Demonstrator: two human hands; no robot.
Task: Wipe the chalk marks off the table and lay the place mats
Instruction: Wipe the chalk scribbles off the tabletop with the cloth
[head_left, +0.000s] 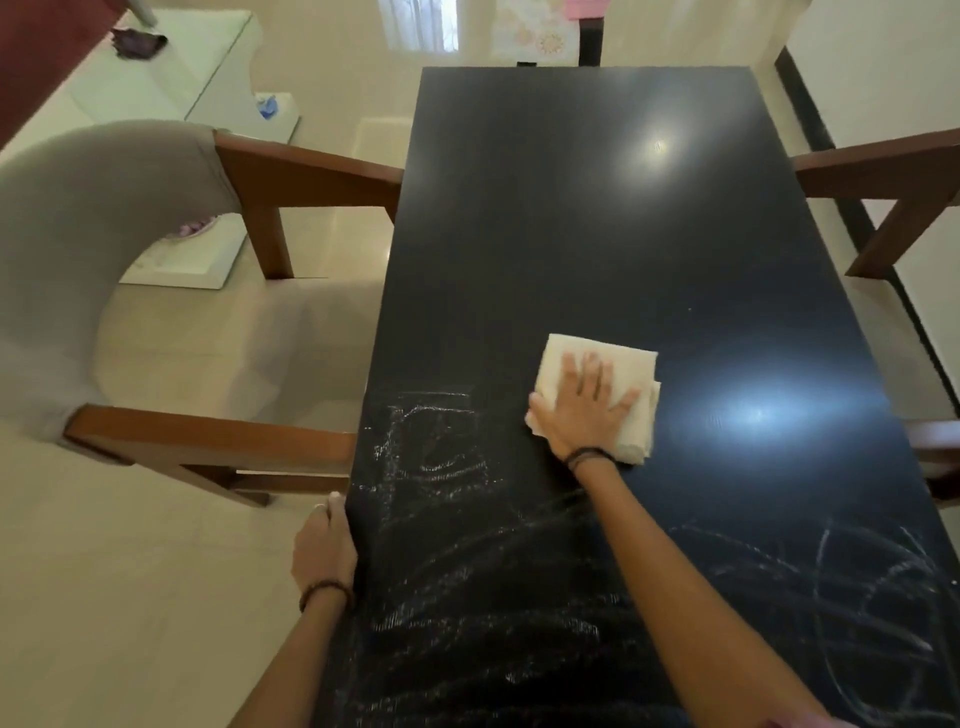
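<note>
Pressing a folded white cloth (602, 387) flat under the spread right hand (584, 410) at mid-frame on the glossy black table (597, 208). Gripping the table's left edge with the curled left hand (324, 551). Showing smeared white chalk marks (441, 457) across the lower frame, lower left to lower right.

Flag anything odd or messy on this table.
Chalk scribbles still cover the near end of the table, left and right. The right hand presses a folded cloth beyond them. No mats laid.
</note>
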